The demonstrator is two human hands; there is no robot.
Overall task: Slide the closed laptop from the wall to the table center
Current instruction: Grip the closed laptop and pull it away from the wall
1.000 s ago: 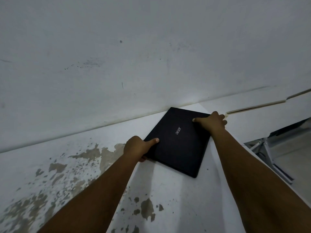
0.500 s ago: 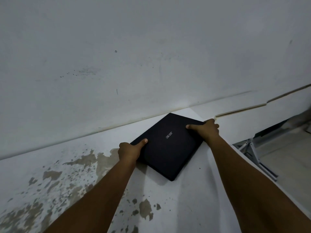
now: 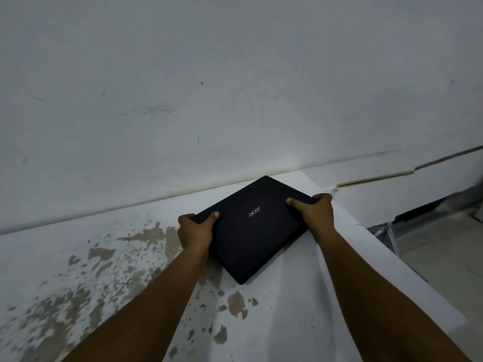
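Observation:
A closed black laptop (image 3: pixel 251 231) with a silver logo lies on the white table (image 3: pixel 300 322), turned diagonally, its far corner close to the wall (image 3: pixel 209 87). My left hand (image 3: pixel 194 232) grips its left edge with the thumb on the lid. My right hand (image 3: pixel 315 214) grips its right corner, thumb on top and fingers wrapped over the edge. Its near corner seems slightly raised over a shadow.
The table's paint is worn off in brown patches (image 3: pixel 146 241) at the left and front. Its right edge (image 3: pixel 392 259) drops to the floor, where a grey metal frame (image 3: pixel 386 231) stands. A white ledge (image 3: pixel 379 178) runs along the wall at the right.
Both hands have tightened around the laptop's edges, and the laptop has shifted a little away from the wall toward me. The camera has also moved.

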